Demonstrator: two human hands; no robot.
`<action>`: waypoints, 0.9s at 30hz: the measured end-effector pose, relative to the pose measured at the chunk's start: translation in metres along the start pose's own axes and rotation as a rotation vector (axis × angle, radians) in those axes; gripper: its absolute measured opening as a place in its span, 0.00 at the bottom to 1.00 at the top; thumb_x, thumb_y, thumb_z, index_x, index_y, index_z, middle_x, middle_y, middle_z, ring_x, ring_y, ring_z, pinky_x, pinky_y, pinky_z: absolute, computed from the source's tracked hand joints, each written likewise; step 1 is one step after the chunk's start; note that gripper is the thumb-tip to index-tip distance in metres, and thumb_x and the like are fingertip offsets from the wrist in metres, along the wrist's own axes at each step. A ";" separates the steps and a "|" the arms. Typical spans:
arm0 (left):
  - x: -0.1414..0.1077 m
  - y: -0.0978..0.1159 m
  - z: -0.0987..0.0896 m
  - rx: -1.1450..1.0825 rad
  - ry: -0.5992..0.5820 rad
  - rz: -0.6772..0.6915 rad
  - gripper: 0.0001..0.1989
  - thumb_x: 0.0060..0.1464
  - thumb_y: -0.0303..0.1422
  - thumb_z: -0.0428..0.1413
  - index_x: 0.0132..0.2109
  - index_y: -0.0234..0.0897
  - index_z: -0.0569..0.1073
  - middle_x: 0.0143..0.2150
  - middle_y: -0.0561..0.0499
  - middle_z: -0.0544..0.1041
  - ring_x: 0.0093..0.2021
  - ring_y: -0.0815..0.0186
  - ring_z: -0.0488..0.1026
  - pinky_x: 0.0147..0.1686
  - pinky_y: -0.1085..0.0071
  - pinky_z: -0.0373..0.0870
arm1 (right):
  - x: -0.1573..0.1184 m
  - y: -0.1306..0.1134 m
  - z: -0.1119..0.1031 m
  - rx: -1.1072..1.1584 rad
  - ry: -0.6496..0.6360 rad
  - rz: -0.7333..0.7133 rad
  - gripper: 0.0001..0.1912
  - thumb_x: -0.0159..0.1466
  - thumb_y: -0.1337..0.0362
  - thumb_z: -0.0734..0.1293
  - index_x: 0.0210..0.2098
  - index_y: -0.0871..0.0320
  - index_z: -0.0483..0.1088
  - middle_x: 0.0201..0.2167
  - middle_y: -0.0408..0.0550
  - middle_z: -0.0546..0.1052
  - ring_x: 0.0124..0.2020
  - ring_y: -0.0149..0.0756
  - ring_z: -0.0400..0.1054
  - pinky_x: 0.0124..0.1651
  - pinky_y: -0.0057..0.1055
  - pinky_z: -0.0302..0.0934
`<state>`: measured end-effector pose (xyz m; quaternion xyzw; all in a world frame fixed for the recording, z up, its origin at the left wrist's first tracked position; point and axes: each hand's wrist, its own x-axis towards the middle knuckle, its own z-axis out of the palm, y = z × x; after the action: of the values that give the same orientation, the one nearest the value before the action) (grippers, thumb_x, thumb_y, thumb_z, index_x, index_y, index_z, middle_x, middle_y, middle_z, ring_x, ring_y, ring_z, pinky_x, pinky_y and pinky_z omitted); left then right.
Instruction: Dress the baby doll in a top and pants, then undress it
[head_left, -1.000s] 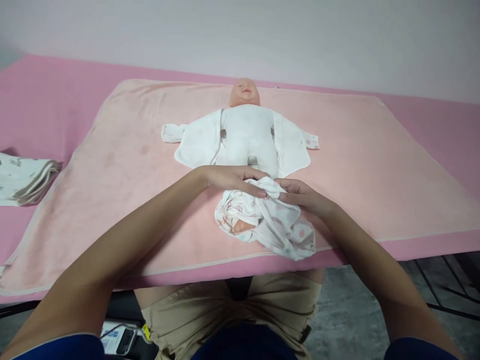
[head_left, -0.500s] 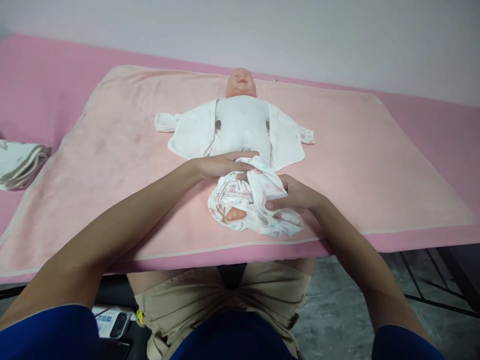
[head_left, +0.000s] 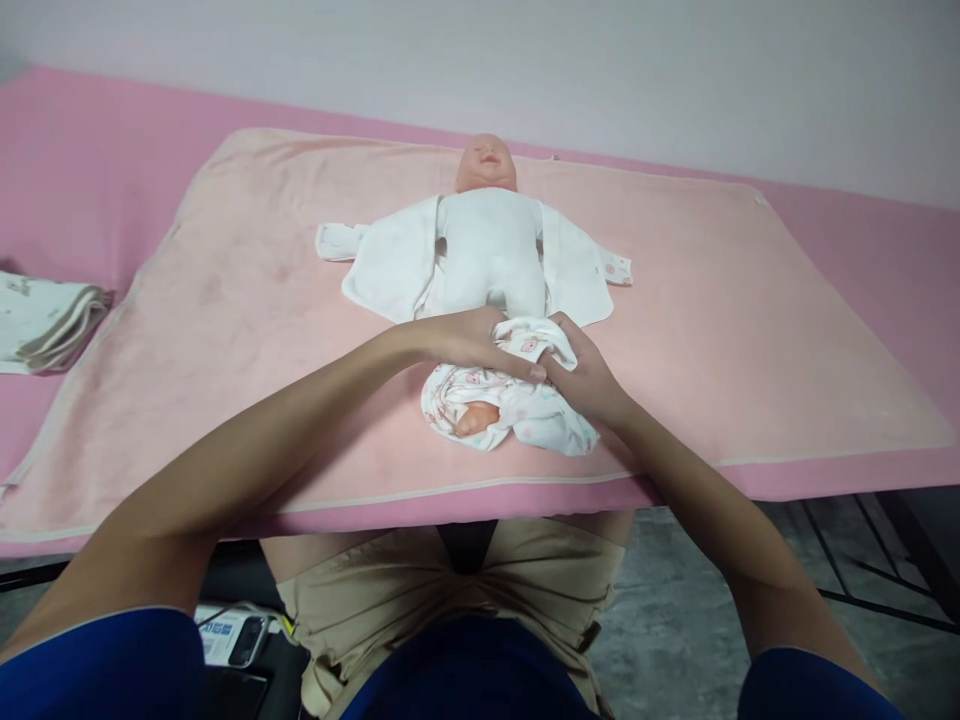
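A baby doll (head_left: 491,240) lies on its back on a peach blanket (head_left: 262,300), its head at the far side. An opened white top (head_left: 394,262) spreads out on both sides of its body. Bunched around the doll's lower legs are white printed baby pants (head_left: 559,425), one bare foot (head_left: 478,418) showing at an opening. My left hand (head_left: 491,342) reaches across the legs, closed on the gathered cloth with the thumb pointing right. My right hand (head_left: 583,375) grips the same cloth from the right, some of its fingers hidden in the folds.
The blanket lies on a pink-covered table (head_left: 862,240) against a pale wall. A folded stack of cloth (head_left: 52,325) sits at the left. Below the near edge are a white box (head_left: 225,635) and a dark device (head_left: 247,640), beside my legs.
My left hand has slid right, its thumb now over the cloth. My right hand has moved slightly forward, and the gathered pants are bunched closer between both hands.
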<state>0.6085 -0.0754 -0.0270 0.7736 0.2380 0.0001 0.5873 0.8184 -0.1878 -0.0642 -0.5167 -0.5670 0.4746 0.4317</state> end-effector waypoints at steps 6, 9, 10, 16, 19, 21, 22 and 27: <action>0.002 -0.002 0.008 0.091 -0.068 -0.008 0.24 0.55 0.53 0.73 0.46 0.38 0.83 0.37 0.49 0.82 0.37 0.61 0.77 0.35 0.66 0.67 | -0.001 0.007 0.009 -0.110 0.129 -0.099 0.13 0.71 0.55 0.75 0.44 0.52 0.69 0.38 0.42 0.75 0.40 0.38 0.69 0.44 0.35 0.64; 0.003 -0.002 0.008 0.071 -0.067 0.014 0.25 0.54 0.51 0.74 0.50 0.39 0.82 0.41 0.49 0.83 0.39 0.61 0.78 0.37 0.67 0.68 | -0.003 0.006 0.010 -0.121 0.156 -0.097 0.15 0.69 0.55 0.76 0.41 0.52 0.68 0.34 0.41 0.73 0.37 0.37 0.67 0.41 0.34 0.63; 0.003 -0.002 0.007 0.068 -0.065 0.015 0.26 0.53 0.50 0.74 0.51 0.39 0.82 0.42 0.49 0.83 0.40 0.61 0.79 0.38 0.67 0.69 | -0.003 0.006 0.010 -0.125 0.172 -0.093 0.15 0.69 0.54 0.77 0.40 0.52 0.67 0.33 0.41 0.73 0.37 0.37 0.67 0.41 0.34 0.62; 0.003 0.001 0.009 0.048 -0.007 -0.017 0.25 0.55 0.54 0.72 0.48 0.39 0.82 0.43 0.48 0.84 0.43 0.59 0.80 0.39 0.67 0.70 | -0.005 0.010 0.011 -0.131 0.193 -0.062 0.19 0.66 0.52 0.80 0.40 0.51 0.68 0.32 0.41 0.73 0.36 0.37 0.67 0.37 0.33 0.60; 0.003 0.001 0.011 0.021 0.019 -0.050 0.24 0.53 0.52 0.73 0.44 0.38 0.82 0.40 0.47 0.83 0.42 0.58 0.80 0.38 0.67 0.70 | -0.005 0.012 0.013 -0.132 0.184 -0.067 0.19 0.66 0.52 0.79 0.40 0.51 0.67 0.33 0.41 0.73 0.35 0.37 0.67 0.36 0.32 0.60; 0.003 0.003 0.011 0.008 0.009 -0.055 0.22 0.51 0.49 0.75 0.43 0.38 0.82 0.39 0.48 0.83 0.41 0.58 0.80 0.39 0.66 0.71 | -0.005 0.011 0.015 -0.140 0.206 -0.068 0.18 0.67 0.53 0.78 0.40 0.51 0.66 0.32 0.40 0.73 0.35 0.37 0.66 0.37 0.32 0.60; 0.003 0.003 0.011 0.003 -0.003 -0.051 0.22 0.50 0.48 0.75 0.44 0.38 0.82 0.39 0.48 0.84 0.42 0.58 0.81 0.40 0.66 0.72 | -0.005 0.010 0.015 -0.135 0.209 -0.066 0.18 0.67 0.53 0.78 0.39 0.51 0.67 0.32 0.40 0.72 0.35 0.36 0.66 0.38 0.32 0.61; 0.001 0.001 -0.006 -0.021 -0.167 -0.009 0.20 0.52 0.47 0.75 0.44 0.39 0.84 0.40 0.48 0.85 0.43 0.56 0.83 0.42 0.65 0.76 | -0.001 0.003 0.000 0.026 0.014 0.006 0.19 0.66 0.49 0.80 0.42 0.53 0.72 0.34 0.42 0.75 0.37 0.37 0.70 0.40 0.32 0.64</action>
<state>0.6075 -0.0700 -0.0247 0.7636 0.1915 -0.0645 0.6132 0.8186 -0.1885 -0.0669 -0.5158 -0.5562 0.4797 0.4410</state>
